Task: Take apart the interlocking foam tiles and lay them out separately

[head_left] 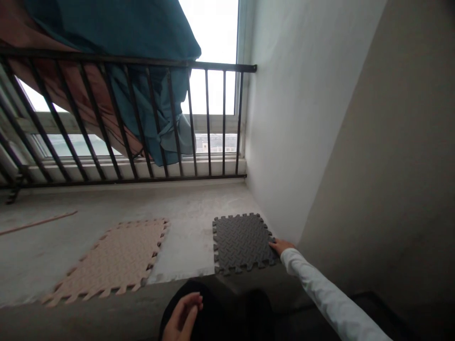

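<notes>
A dark grey foam mat tile (243,241) with jigsaw edges and a raised zigzag pattern lies flat on the pale ledge, close to the wall corner. My right hand (283,246), in a white sleeve, grips its right edge; some of the fingers are hidden. My left hand (183,316) is over my dark-clothed knee, apart from both tiles. Its fingers are curled in towards the thumb, and nothing shows between them. Left of the dark tile, across a strip of bare ledge, lies a beige foam mat tile (113,255) with the same kind of edges.
Behind the ledge (185,241) runs a black metal railing (142,180) before a window. Blue and pink fabric (142,94) drapes over the railing. A thin reddish strip (42,222) lies at the left. A white wall (291,118) borders the right side.
</notes>
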The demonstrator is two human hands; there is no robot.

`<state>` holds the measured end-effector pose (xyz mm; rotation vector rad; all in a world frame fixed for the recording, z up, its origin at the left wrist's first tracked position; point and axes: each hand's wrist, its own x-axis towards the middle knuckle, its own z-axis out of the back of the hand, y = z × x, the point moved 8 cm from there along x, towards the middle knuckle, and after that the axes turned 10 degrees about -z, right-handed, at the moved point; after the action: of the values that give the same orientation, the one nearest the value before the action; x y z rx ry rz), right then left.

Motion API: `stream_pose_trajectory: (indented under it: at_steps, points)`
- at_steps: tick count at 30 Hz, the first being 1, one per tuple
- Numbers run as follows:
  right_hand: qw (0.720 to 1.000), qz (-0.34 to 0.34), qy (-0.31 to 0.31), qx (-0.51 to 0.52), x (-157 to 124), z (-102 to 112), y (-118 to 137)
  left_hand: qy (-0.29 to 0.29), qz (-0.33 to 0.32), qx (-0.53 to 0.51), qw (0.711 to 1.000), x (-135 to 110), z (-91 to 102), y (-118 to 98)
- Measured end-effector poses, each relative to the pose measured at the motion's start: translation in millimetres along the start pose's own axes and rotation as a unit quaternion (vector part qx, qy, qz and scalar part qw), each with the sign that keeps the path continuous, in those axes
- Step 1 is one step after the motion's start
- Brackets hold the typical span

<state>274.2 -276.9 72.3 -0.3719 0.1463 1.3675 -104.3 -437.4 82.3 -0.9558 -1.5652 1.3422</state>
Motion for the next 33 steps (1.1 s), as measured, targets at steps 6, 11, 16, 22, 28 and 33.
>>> stream_pose_trajectory:
  at_steps: [6, 11, 16, 22, 28, 33]
  points:
    - [0.998, -0.067, 0.01, 0.008, 4.6, -15.2, -15.3, 0.284, -0.085, 0.351, 0.888, 47.2, -118.9, -2.0]
    - [0.994, -0.104, -0.002, 0.013, 11.2, -20.2, -20.0, 0.413, -0.005, 0.571, 0.71, 59.8, -166.1, 52.4]
    - [0.995, -0.078, -0.057, 0.02, 7.7, -23.9, -13.5, 0.422, -0.017, 0.609, 0.671, 61.6, -172.0, 81.6]
    - [0.994, -0.045, -0.089, 0.033, 14.0, -37.0, 7.6, 0.435, -0.012, 0.566, 0.7, 60.7, -174.2, 90.0]
    - [0.991, -0.075, -0.105, 0.027, 29.4, -55.4, 23.9, 0.455, -0.016, 0.512, 0.728, 55.0, -172.2, 72.2]
    - [0.985, -0.096, -0.142, 0.011, 35.8, -67.4, 25.4, 0.366, -0.004, 0.578, 0.73, 117.6, -120.4, 33.1]
